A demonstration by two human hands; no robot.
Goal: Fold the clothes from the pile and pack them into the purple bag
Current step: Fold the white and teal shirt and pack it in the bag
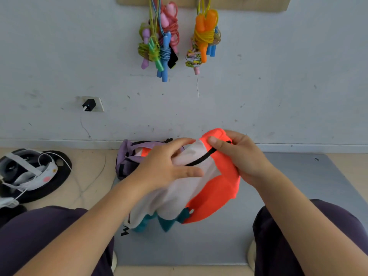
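Garment: orange, white and teal piece (201, 184) held up over the grey mat, in front of my knees; a black cord or trim runs across its upper part; bunched, not yet a neat fold
Left hand: my left hand (169, 166) lies over the white panel, fingers long and mostly straight, pressing the cloth; thumb out toward 3 o'clock; I judge it steadies more than it grips
Right hand: my right hand (239, 156) pinches the orange edge at the top, thumb on the near face and fingers curled behind
Bag: purple bag (127, 156) on the floor at 11 o'clock from the garment, against the wall; its mouth looks open, with orange and white cloth already showing inside; partly hidden by my left hand
Pile: I cannot see any pile of clothes from here
Risk, slipping: teal ends hang loose at 6 o'clock; if the left hand lifts, I expect the bundle to fall open, since only one pinch holds it
Risk, snagging: the black cord could catch on the bag's zip or strap on the way in
Risk, packing: a loose bundle would take too much room over what is already inside
Surface: grey mat (298, 196) on a pale floor; no desk
Room: scuffed white wall; skipping ropes (159, 44) hanging at 12 o'clock; a charger in a socket (89, 105) at 10 o'clock; a headset (29, 170) on a dark disc at 9 o'clock
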